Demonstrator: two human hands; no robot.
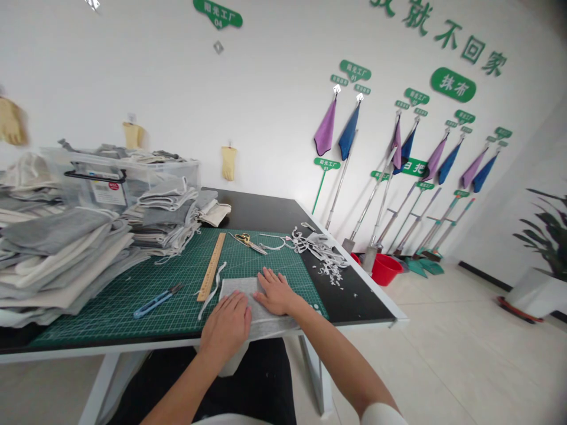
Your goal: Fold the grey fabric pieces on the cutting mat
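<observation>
A piece of light grey fabric point(241, 286) lies on the green cutting mat point(177, 307) at the table's front edge, and part of it hangs over the edge. My left hand point(228, 323) rests on its left side, fingers together and lying flat. On its right side my right hand point(275, 293) lies flat with the fingers spread. Left of the fabric are a thin grey strip point(214, 290), a wooden ruler point(211, 267) and a blue cutter point(156, 301). Scissors with golden handles point(248, 241) lie beyond the hands.
Stacks of folded grey and white fabric point(66, 248) fill the table's left side, beside a clear plastic box point(106, 183). Fabric scraps point(321, 251) lie at the right. A red basin point(385, 270) stands on the floor, near mops along the wall.
</observation>
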